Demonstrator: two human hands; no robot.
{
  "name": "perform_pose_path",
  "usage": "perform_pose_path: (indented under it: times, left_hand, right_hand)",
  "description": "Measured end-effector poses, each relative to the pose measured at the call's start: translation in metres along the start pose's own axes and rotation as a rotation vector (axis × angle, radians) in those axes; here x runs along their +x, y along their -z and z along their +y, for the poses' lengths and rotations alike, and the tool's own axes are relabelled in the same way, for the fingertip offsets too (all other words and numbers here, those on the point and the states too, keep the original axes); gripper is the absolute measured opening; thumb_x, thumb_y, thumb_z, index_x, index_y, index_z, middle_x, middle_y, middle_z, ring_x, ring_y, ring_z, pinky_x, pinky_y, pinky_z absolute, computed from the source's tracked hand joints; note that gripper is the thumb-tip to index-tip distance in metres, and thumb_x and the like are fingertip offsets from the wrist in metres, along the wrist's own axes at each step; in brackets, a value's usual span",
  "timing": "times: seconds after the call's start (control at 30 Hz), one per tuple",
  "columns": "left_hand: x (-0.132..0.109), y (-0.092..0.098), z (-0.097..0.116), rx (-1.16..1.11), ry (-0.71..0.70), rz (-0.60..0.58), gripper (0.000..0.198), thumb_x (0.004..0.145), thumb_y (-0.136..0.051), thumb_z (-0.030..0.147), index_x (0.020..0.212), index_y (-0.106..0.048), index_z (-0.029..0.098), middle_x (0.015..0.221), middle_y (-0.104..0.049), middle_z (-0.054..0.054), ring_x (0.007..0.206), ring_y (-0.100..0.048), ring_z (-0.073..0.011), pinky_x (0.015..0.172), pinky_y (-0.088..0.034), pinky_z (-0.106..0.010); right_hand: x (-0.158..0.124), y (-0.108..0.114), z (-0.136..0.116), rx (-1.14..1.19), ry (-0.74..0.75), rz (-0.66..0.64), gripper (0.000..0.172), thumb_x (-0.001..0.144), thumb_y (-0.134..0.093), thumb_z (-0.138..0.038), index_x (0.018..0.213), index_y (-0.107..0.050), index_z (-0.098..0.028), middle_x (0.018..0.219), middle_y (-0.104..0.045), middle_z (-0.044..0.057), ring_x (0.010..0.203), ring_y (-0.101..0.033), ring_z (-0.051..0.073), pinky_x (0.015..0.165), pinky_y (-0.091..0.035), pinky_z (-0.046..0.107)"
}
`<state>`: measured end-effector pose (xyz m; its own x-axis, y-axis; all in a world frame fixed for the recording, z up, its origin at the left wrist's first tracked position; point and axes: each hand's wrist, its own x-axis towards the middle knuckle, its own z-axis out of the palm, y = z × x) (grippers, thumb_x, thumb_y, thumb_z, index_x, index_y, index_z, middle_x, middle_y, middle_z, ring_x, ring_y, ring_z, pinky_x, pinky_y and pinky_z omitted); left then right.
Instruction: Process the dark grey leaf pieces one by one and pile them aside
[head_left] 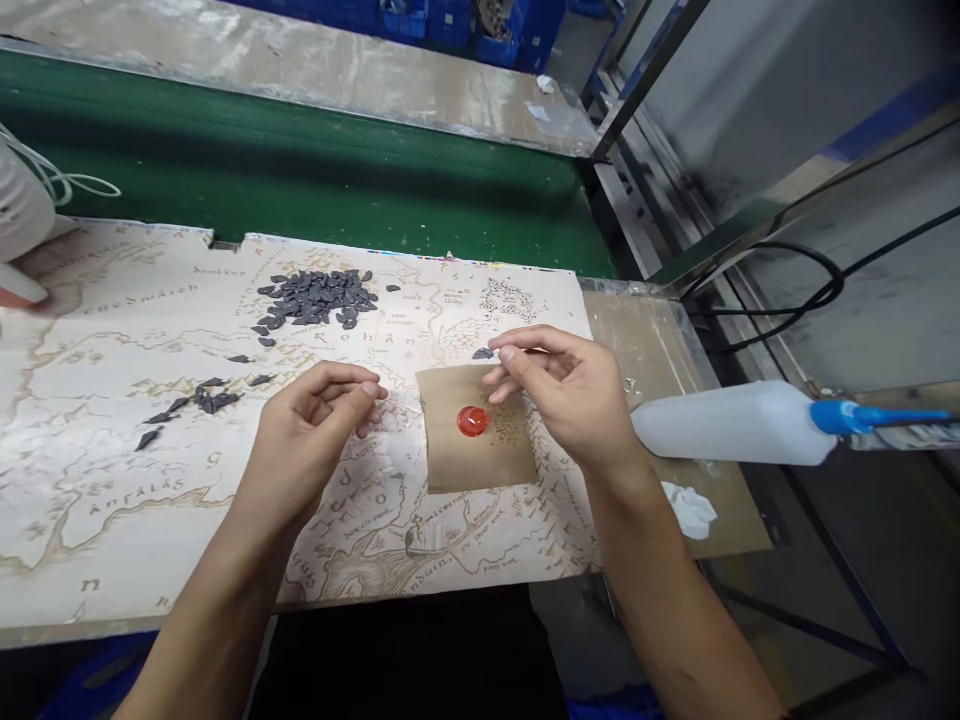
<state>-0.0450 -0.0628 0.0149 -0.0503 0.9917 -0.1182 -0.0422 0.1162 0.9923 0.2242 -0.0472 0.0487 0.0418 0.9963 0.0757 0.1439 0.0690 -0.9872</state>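
While both hands hover over the printed map mat (90, 530), legible words "Rohan" and "Anfalas", the left hand (311, 435) has its fingertips (369, 390) pinched narrow; any held item is too small to tell. The right hand (561, 395) also pinches narrow, its fingers (510, 355) just beside 1 dark leaf-shaped piece (482, 353) near the mat's right edge. Below them lie 1 kraft paper square (502, 460) and 1 red disc (472, 421) on it. 1 large pile of dark pieces (315, 298) sits near the top edge, with roughly 8 loose pieces (202, 400) left of the hands. Off the right edge: 1 squeeze bottle (727, 422) with blue nozzle, 1 crumpled white tissue (690, 510). 1 co-worker's sleeve (22, 200) enters at the top-left corner.
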Motion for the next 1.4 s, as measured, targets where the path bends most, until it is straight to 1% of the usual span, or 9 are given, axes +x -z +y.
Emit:
perform_pose_path:
  times: [0.2, 0.37, 0.57, 0.77, 0.93, 1.0, 1.1, 1.23, 1.4]
  left_hand:
    - [-0.002, -0.026, 0.012, 0.014, -0.072, -0.163, 0.024, 0.098, -0.091, 0.034, 0.119, -0.085, 0.023, 0.109, -0.084, -0.006, 0.098, -0.078, -0.0201, 0.087, -0.066, -0.030]
    - [-0.002, -0.043, 0.016, -0.122, -0.022, -0.370, 0.009, 0.101, -0.087, 0.028, 0.106, -0.087, 0.021, 0.100, -0.086, -0.006, 0.092, -0.081, -0.0193, 0.084, -0.067, -0.029]
    - [-0.008, -0.047, 0.012, -0.165, 0.050, -0.401, 0.007, 0.101, -0.086, 0.026, 0.099, -0.084, 0.020, 0.086, -0.082, -0.004, 0.080, -0.077, -0.0172, 0.070, -0.062, -0.026]
    - [-0.008, -0.041, -0.004, -0.180, 0.059, -0.353, 0.012, 0.102, -0.085, 0.035, 0.102, -0.084, 0.023, 0.084, -0.080, -0.003, 0.074, -0.071, -0.0170, 0.067, -0.057, -0.029]
    - [0.006, 0.002, -0.007, 0.302, -0.126, -0.061, 0.019, 0.097, -0.084, 0.043, 0.103, -0.086, 0.025, 0.100, -0.084, -0.008, 0.087, -0.075, -0.0259, 0.080, -0.060, -0.041]
    - [0.014, 0.032, -0.011, 0.673, -0.234, 0.098, 0.018, 0.097, -0.077, 0.040, 0.104, -0.085, 0.025, 0.102, -0.084, -0.008, 0.091, -0.075, -0.0302, 0.092, -0.060, -0.050]
    - [0.024, 0.079, -0.021, 1.103, -0.392, 0.271, 0.027, 0.101, -0.066, 0.043, 0.098, -0.082, 0.022, 0.104, -0.081, -0.012, 0.112, -0.076, -0.0406, 0.115, -0.051, -0.065]
    - [0.025, 0.117, -0.030, 1.205, -0.381, 0.336, 0.040, 0.110, -0.052, 0.051, 0.104, -0.079, 0.021, 0.100, -0.075, -0.013, 0.129, -0.075, -0.0451, 0.124, -0.043, -0.068]
    - [0.026, 0.118, -0.032, 1.169, -0.373, 0.386, 0.033, 0.105, -0.057, 0.051, 0.106, -0.076, 0.024, 0.104, -0.077, -0.011, 0.133, -0.072, -0.0476, 0.115, -0.044, -0.073]
  right_hand:
    - [-0.016, -0.021, -0.003, 0.109, -0.102, -0.094, 0.022, 0.100, -0.090, -0.038, 0.106, -0.085, -0.018, 0.088, -0.083, 0.005, 0.068, -0.081, 0.017, 0.064, -0.073, 0.031]
    - [-0.029, -0.032, -0.006, 0.197, -0.121, -0.101, 0.019, 0.092, -0.097, -0.029, 0.094, -0.080, -0.021, 0.092, -0.080, 0.003, 0.079, -0.083, 0.017, 0.066, -0.072, 0.026]
    - [-0.036, -0.030, -0.003, 0.154, -0.110, -0.091, 0.014, 0.093, -0.095, -0.025, 0.095, -0.082, -0.023, 0.099, -0.080, 0.004, 0.080, -0.082, 0.017, 0.070, -0.073, 0.029]
    - [-0.035, -0.019, -0.001, 0.202, -0.151, -0.175, 0.020, 0.098, -0.090, -0.038, 0.099, -0.080, -0.021, 0.083, -0.081, 0.003, 0.068, -0.078, 0.017, 0.067, -0.070, 0.032]
    - [-0.001, 0.025, 0.036, -0.208, -0.109, 0.163, 0.025, 0.099, -0.080, -0.044, 0.108, -0.078, -0.021, 0.079, -0.079, 0.005, 0.067, -0.075, 0.022, 0.061, -0.062, 0.034]
    - [0.022, 0.046, 0.056, -0.529, -0.107, 0.280, 0.021, 0.098, -0.071, -0.035, 0.108, -0.080, -0.019, 0.091, -0.083, 0.008, 0.070, -0.075, 0.023, 0.069, -0.063, 0.038]
    - [0.053, 0.066, 0.075, -0.653, -0.100, 0.316, 0.020, 0.092, -0.069, -0.025, 0.105, -0.083, -0.017, 0.100, -0.086, 0.013, 0.082, -0.077, 0.027, 0.086, -0.063, 0.044]
    - [0.076, 0.064, 0.083, -0.734, -0.077, 0.307, 0.015, 0.090, -0.075, -0.028, 0.095, -0.084, -0.018, 0.097, -0.087, 0.013, 0.092, -0.079, 0.030, 0.095, -0.060, 0.044]
    - [0.085, 0.053, 0.085, -0.815, -0.066, 0.296, 0.011, 0.090, -0.075, -0.026, 0.088, -0.084, -0.019, 0.096, -0.087, 0.013, 0.092, -0.078, 0.030, 0.092, -0.057, 0.042]
